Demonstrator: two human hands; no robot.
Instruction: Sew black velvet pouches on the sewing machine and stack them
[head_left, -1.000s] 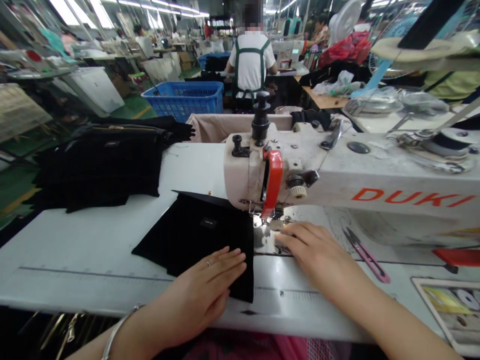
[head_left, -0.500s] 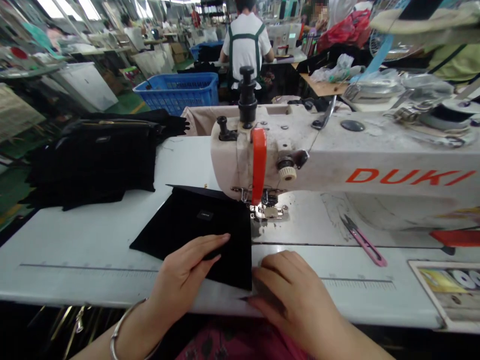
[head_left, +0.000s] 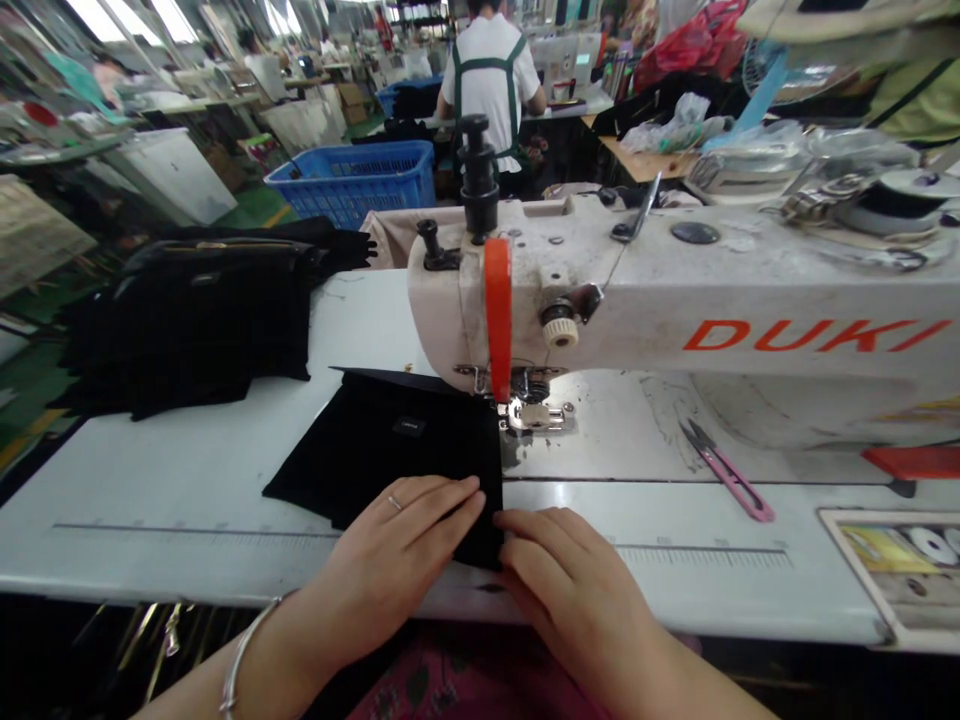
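Left hand (head_left: 397, 550) in the head view: open, flat on black fabric (head_left: 352, 455). Right hand (head_left: 570, 570): curled at its near-right edge, pinch impossible to confirm. Drawn back from the presser foot (head_left: 536, 416) since a second ago, now apparently steadying fabric on the counter (head_left: 187, 470).

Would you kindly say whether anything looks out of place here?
Nothing clearly odd: the black fabric lies beneath the left hand. Slightly untidy, the pink snips lie aslant in front of the sewing machine's arm.
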